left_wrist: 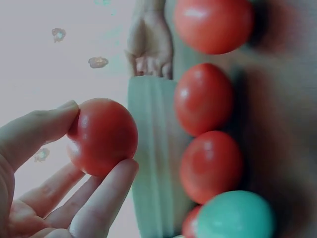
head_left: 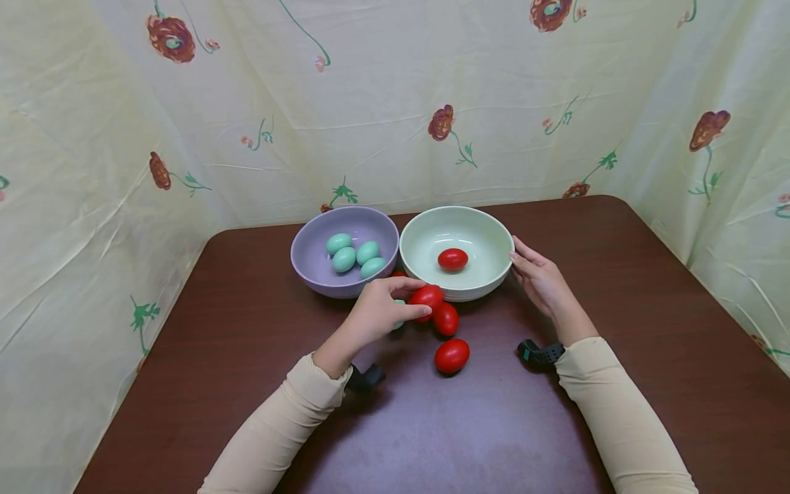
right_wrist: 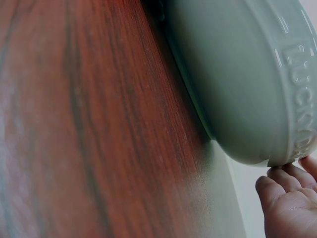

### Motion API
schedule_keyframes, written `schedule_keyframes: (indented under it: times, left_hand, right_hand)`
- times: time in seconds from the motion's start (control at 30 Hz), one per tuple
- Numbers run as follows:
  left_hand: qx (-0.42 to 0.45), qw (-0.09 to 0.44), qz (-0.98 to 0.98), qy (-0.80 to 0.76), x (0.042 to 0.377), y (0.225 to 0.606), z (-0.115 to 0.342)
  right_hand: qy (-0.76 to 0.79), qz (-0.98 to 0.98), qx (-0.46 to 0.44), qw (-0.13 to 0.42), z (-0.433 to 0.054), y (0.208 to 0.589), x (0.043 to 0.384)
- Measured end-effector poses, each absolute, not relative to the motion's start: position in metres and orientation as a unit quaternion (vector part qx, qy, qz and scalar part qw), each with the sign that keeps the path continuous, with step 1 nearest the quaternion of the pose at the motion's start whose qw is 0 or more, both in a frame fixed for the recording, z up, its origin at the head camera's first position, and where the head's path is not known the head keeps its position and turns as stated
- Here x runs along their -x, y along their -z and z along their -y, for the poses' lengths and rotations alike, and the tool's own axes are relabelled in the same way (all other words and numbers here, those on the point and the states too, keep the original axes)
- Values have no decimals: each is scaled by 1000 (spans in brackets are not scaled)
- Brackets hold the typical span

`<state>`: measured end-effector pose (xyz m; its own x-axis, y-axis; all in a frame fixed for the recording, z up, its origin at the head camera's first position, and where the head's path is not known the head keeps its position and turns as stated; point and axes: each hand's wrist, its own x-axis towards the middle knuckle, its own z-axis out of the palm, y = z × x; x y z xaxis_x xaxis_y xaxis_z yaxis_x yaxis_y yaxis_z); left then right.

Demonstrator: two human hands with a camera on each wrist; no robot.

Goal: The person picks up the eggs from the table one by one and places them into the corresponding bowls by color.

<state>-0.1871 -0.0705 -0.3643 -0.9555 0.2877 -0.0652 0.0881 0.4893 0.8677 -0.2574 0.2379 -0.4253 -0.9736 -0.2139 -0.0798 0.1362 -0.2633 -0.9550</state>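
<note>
My left hand (head_left: 381,307) pinches a glossy red egg (left_wrist: 103,136) between thumb and fingers, just in front of the bowls. Loose red eggs lie beneath and beside it, one (head_left: 446,319) close under the held egg and another (head_left: 452,356) nearer me. A mint-green egg (left_wrist: 235,215) is partly hidden behind the left hand in the head view. The fingers of my right hand (head_left: 543,283) touch the right side of the pale green bowl (head_left: 426,230), fairly straight, with fingertips at its outer wall (right_wrist: 237,84). One red egg (head_left: 453,259) lies inside that bowl.
Left of the pale green bowl, rims close together, stands a purple bowl (head_left: 300,257) with several mint-green eggs (head_left: 343,259). Both are near the back edge of the dark brown wooden table (head_left: 204,370). A flowered curtain (head_left: 382,137) hangs behind and at the sides.
</note>
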Motion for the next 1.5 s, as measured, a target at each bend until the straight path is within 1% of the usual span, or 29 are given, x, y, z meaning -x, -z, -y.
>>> schedule_keyframes:
  times: [0.33, 0.6, 1.03, 1.5]
  left_hand:
    - [-91, 86, -854, -505, 206, 348, 63]
    - [-82, 85, -852, -511, 221, 341, 56]
    - [-72, 94, -857, -501, 244, 340, 42]
    - [-63, 77, -873, -478, 269, 343, 27]
  right_hand:
    - [792, -599, 29, 112, -239, 426, 258]
    - [794, -597, 35, 109, -240, 426, 258]
    - [786, -608, 39, 105, -239, 426, 258]
    - [791, -602, 33, 106, -239, 427, 258]
